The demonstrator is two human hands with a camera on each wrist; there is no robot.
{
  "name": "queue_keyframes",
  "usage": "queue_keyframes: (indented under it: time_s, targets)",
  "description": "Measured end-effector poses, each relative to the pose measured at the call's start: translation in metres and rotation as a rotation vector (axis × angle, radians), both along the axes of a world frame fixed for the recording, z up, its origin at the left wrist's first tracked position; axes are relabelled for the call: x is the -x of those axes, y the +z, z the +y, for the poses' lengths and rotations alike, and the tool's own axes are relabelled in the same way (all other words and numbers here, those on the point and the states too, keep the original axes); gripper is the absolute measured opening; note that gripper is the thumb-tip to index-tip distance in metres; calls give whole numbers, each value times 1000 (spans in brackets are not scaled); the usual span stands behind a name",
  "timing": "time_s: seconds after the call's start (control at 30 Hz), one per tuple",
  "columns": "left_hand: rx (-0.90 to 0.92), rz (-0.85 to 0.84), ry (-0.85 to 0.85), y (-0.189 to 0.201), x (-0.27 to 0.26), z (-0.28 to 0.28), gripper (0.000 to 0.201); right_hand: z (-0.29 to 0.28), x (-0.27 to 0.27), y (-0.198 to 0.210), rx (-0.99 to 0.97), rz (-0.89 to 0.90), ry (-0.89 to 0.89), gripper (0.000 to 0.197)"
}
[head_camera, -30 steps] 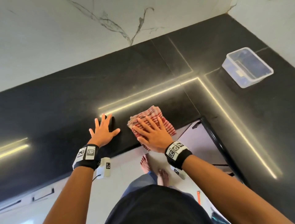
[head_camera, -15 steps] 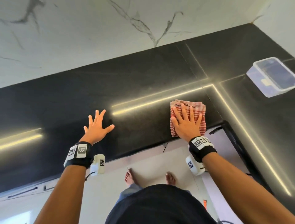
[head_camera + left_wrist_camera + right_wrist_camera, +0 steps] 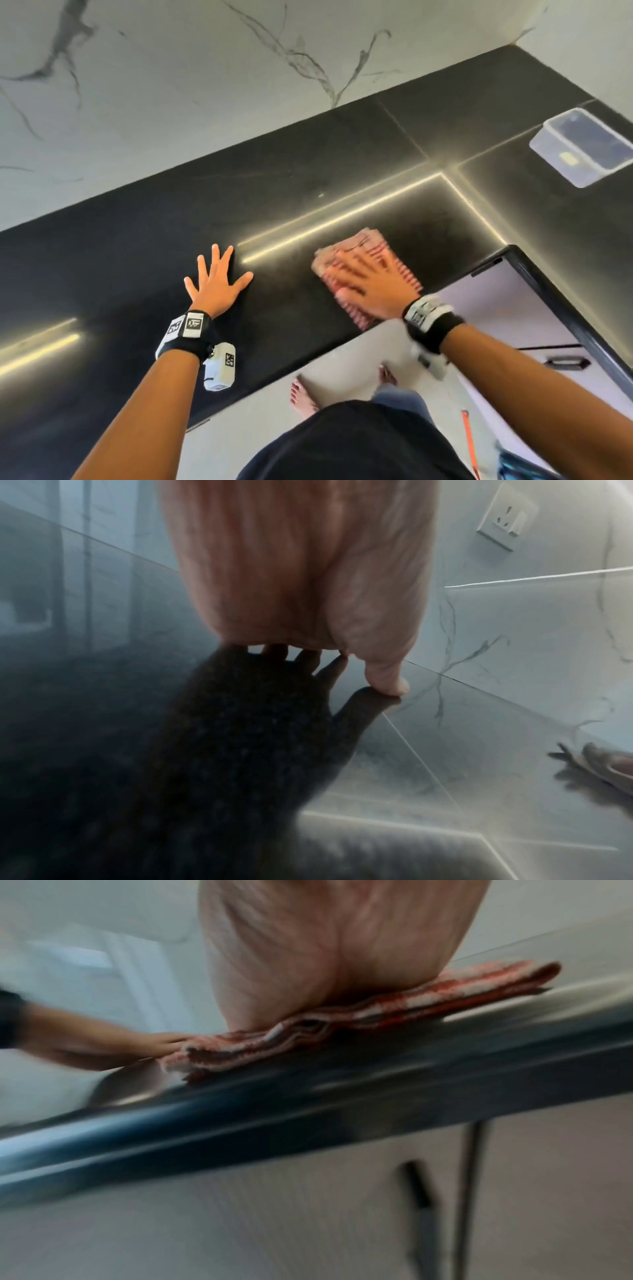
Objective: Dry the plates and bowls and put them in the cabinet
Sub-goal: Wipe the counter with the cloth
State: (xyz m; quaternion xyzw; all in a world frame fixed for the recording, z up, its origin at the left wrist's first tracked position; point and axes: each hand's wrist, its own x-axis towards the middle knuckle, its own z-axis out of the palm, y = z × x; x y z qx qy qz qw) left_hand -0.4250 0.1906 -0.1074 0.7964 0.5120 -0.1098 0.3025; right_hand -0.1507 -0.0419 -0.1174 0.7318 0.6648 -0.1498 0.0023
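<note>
My right hand (image 3: pixel 373 277) lies flat with straight fingers on a folded red-and-white striped cloth (image 3: pixel 359 245), pressing it onto the black countertop (image 3: pixel 291 192) near the front edge; the hand is motion-blurred. In the right wrist view the palm bears down on the cloth (image 3: pixel 462 988), whose layers overhang the counter edge (image 3: pixel 308 1110) slightly. My left hand (image 3: pixel 219 274) rests spread and flat on the bare counter to the left of the cloth, holding nothing; its thumb (image 3: pixel 387 683) touches the surface. No plate or bowl shows in any view.
A clear plastic container (image 3: pixel 582 147) stands at the far right of the L-shaped counter. The marble wall (image 3: pixel 205 85) runs behind, with a socket (image 3: pixel 507 520). White cabinet fronts with a dark handle (image 3: pixel 565 363) sit below the right counter. Bare feet (image 3: pixel 305 397) stand on the floor.
My right hand slid the cloth right toward the counter's inner corner, and now it has slid back left toward my left hand. The left hand stayed planted.
</note>
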Motion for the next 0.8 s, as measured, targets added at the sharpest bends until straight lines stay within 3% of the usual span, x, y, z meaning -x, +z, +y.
queue_keyframes:
  time_s: [0.17,0.33,0.4,0.53,0.67,0.8]
  targets:
    - [-4,-8,3,-3,1,0,78,22,-114,13,261,48,-529,58]
    - [42,30,-9,-1,-4,2,78,88,-101,4,258,142,-718,60]
    - [59,52,-19,-1,-4,3,78,117,-76,7,226,139,-621,64]
    - [70,58,-19,-1,-4,3,79,160,0,-4,248,81,-256,101]
    - [46,28,17,-3,-5,3,79,169,68,8,241,129,63,63]
    - [31,-8,42,-5,-4,2,79,158,26,8,210,36,149,68]
